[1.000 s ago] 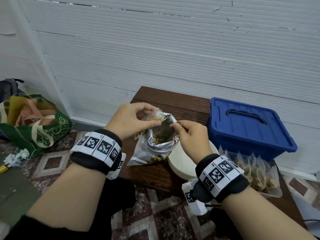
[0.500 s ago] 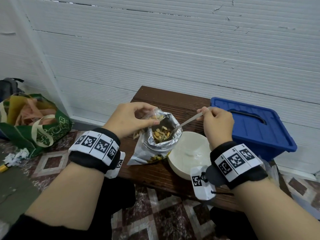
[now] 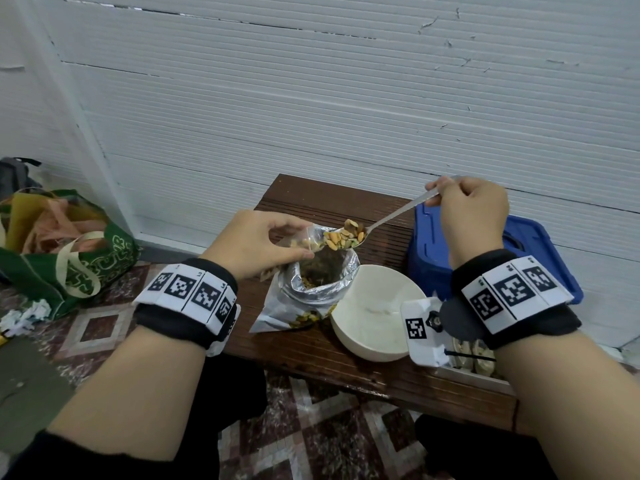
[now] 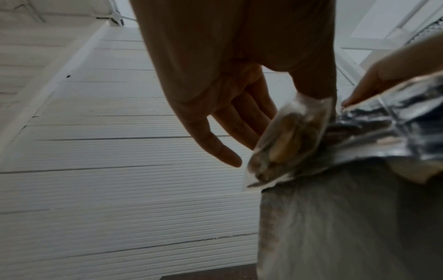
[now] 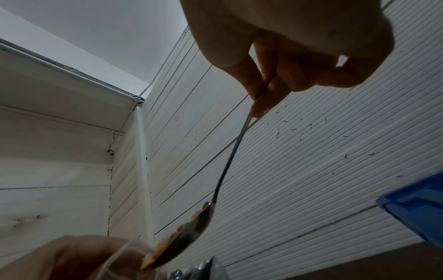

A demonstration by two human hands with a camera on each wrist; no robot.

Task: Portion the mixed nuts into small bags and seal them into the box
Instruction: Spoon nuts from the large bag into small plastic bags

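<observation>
Small clear plastic bag, partly filled with nuts: pinched at its mouth between thumb and forefinger of my left hand, my other fingers loosely spread beneath it, just above the opening of the large bag. Long-handled metal spoon, heaped with mixed nuts: handle end pinched in the curled fingers of my right hand, bowl tipped at the small bag's mouth. Large foil-lined pouch of mixed nuts: standing open on the dark brown slatted wooden worktop, directly under spoon and small bag. Round cream-white bowl: on the worktop, touching or just beside the pouch on its right. Blue plastic lidded box: at the worktop's right side behind the bowl, lid on, partly hidden by my right wrist. Filled small clear bags: glimpsed below my right wrist, near the bowl; how many, I cannot tell. Green fabric shopping bag with cream handles: on the patterned tiled floor well to the left. White ribbed wall: behind the worktop.
</observation>
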